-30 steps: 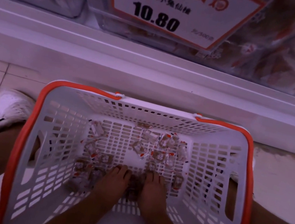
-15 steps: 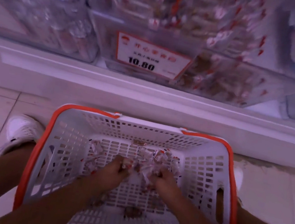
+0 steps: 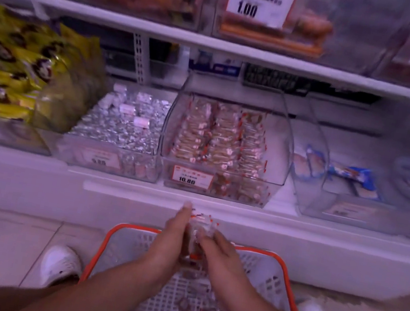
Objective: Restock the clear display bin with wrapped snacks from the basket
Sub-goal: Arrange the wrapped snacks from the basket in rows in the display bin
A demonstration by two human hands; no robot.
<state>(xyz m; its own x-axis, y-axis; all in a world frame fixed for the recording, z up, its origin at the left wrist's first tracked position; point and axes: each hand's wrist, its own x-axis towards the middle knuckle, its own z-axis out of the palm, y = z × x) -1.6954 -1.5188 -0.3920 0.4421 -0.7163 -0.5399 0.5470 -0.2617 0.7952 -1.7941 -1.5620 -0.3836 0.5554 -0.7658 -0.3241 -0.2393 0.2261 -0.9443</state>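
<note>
The white metal shelf (image 3: 189,204) runs across the whole view and carries a row of transparent plastic bins; the clear display bin with the orange-edged 10.80 price tag (image 3: 285,153) stands in the middle of it, already holding several neat rows of clear-wrapped brown snacks with red and white ends. Just to its left sits a bin of silver foil-wrapped sweets (image 3: 121,127). On the floor below, between the person's white shoes, stands the white perforated plastic basket with an orange rim (image 3: 268,273), and more of the wrapped snacks lie scattered on its bottom. Above the basket's far edge, below the shelf front, the left hand (image 3: 170,237) and right hand (image 3: 217,250) are pressed together around a small bunch of wrapped snacks (image 3: 199,225); the left fingers lie fairly straight along the bunch, the right fingers curl over it. The pieces look light, and their crinkly film probably slides easily, so a loose handful could shed one or two. Cupping from both sides and underneath, as here, seems the safest hold, and the biscuits inside may crack if squeezed hard.
</note>
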